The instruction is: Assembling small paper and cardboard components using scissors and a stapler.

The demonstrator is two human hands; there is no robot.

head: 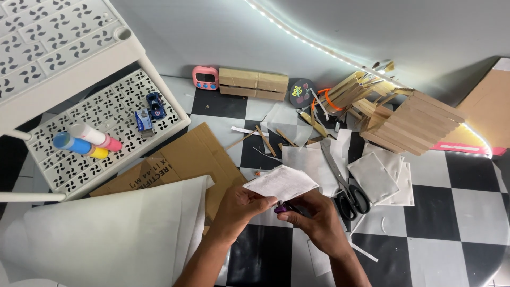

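paper (280, 182) pinched at its near edge by left hand (240, 206), raised over the checkered floor (425, 250). right hand (314, 215) closed on a small purple thing (281, 209) just under it, scissors (348, 191) lying close by.

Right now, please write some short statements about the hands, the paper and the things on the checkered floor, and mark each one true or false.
1. The left hand holds a white paper piece. True.
2. The right hand holds the black-handled scissors. False: the scissors lie on the floor; the hand grips a small purple object.
3. The blue toy car sits on the white perforated shelf. True.
4. The pink digital timer lies on the brown cardboard sheet. False: it stands by the wall, beside a wooden block.
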